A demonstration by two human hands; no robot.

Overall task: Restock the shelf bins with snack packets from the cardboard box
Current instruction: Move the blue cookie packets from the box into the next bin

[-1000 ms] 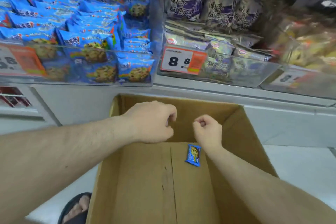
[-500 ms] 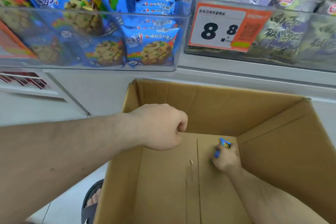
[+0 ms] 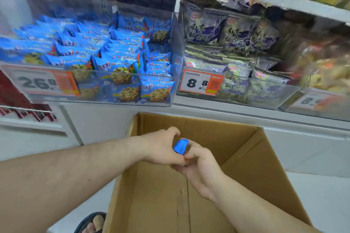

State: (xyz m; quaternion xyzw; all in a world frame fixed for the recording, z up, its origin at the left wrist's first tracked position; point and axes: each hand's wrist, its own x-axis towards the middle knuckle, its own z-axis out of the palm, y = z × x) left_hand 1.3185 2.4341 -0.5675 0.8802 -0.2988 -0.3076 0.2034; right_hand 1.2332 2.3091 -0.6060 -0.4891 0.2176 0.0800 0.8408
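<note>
Bottom edge of the frame, a sandalled foot [image 3: 92, 222] on the pale floor beside the cardboard box [image 3: 246, 161], whose brown bottom shows bare where it is visible. Both forearms reach in from the lower corners and meet over the box, centre frame. There, the small blue packet [image 3: 180, 146]: glossy, bright blue, only its top half showing, any print too blurred to read. The right hand [image 3: 200, 168] pinches it from below, fingers curled round its lower end. The left hand [image 3: 162, 147] closes on it from the left, thumb and fingers bent round its side, so both hands grip the one packet.

Further back, middle left, the clear shelf bin [image 3: 155, 105] packed with blue cookie packets [image 3: 121, 73], chocolate-chip cookies pictured, Chinese lettering, and a price tag [image 3: 40, 82] reading 26.8. To its right, a second clear bin [image 3: 265, 104] of grey-purple packets [image 3: 236, 32] with brush-style characters, tagged 8.8 [image 3: 200, 82].
</note>
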